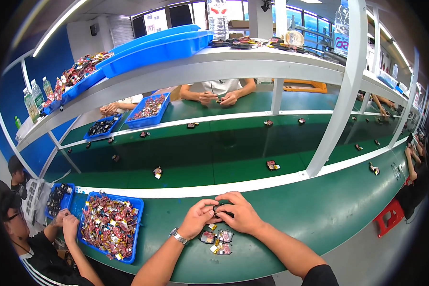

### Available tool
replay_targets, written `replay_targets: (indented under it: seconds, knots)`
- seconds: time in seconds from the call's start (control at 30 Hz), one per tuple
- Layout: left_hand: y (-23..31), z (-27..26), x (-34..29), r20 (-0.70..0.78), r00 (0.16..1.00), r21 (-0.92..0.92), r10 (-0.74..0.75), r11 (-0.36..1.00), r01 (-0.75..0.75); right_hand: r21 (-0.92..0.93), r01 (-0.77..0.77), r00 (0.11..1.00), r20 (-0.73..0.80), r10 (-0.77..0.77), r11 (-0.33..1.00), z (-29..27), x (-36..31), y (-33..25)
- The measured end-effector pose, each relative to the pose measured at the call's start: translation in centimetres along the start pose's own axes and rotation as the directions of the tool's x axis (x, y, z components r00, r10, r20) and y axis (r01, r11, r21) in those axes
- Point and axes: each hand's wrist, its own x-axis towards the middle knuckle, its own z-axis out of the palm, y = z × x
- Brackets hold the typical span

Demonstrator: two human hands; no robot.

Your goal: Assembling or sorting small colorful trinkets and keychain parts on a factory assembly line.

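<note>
Over the green bench, my left hand (199,220) and my right hand (240,213) meet, both closed on a small black casing (218,209). Fingers cover most of the casing, so its inside is hidden. Just below my hands lie several small black-rimmed electronic assemblies (225,235) with red circuit boards and pale or yellow parts. A watch sits on my left wrist.
To my left stands a blue tray (140,209) heaped with small red boards, beside another blue tray (69,190) of black parts and a co-worker's hands (66,220). Past the white rail (195,192), a green conveyor (209,162) carries scattered assemblies. A white post (336,100) rises at right.
</note>
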Motion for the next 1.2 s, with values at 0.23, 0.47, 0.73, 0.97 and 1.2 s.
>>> replay_targets:
  seconds: [0.23, 0.47, 0.73, 0.97, 1.2]
  knots:
    - [0.0, -0.1, 0.0, 0.003, 1.000, -0.018, -0.003, 1.000, 0.003, 0.050, -0.030, 1.000, -0.007, 0.030, 0.998, 0.3, -0.2, 0.1]
    - [-0.5, -0.1, 0.0, -0.015, 0.999, -0.016, 0.052, 0.999, -0.052, 0.068, -0.070, 0.996, -0.041, 0.073, 0.995, 1.0, -0.3, -0.4]
    - [0.1, 0.0, -0.3, -0.008, 1.000, -0.109, 0.031, 0.994, -0.031, 0.019, -0.052, 0.995, -0.084, 0.053, 0.998, 0.9, -0.4, -0.4]
    - [-0.6, -0.1, -0.2, -0.020, 0.997, -0.109, 0.077, 0.991, -0.079, 0.135, -0.093, 0.992, -0.076, 0.104, 0.986, 1.8, -0.6, -0.2]
    - [-0.3, 0.6, 0.0, -0.048, 0.995, -0.109, 0.087, 0.990, -0.092, 0.063, -0.025, 0.993, -0.110, 0.032, 0.998, 1.1, -0.2, -0.5]
